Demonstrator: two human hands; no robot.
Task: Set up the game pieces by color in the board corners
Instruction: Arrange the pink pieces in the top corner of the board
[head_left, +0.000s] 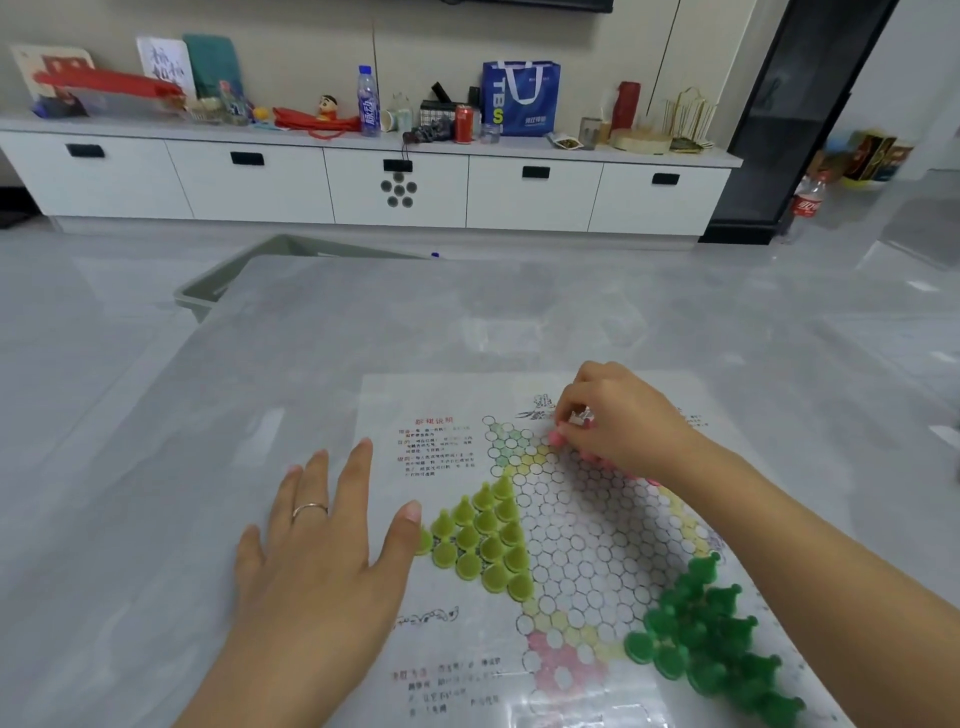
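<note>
So the paper board (582, 525) has two filled corners: about fifteen yellow-green pieces (485, 535) left, roughly ten dark green pieces (711, 639) near right. Left hand (317, 551) rests flat, fingers spread; right hand (618, 421) pinches a pink piece (556, 438) far.

The right hand (618, 421) covers most of the pink pieces (557, 439) beneath it, so their count cannot be told. The board's (457, 644) printed text is too blurred to read. The bottom edge crops the dark green pieces (722, 644).
</note>
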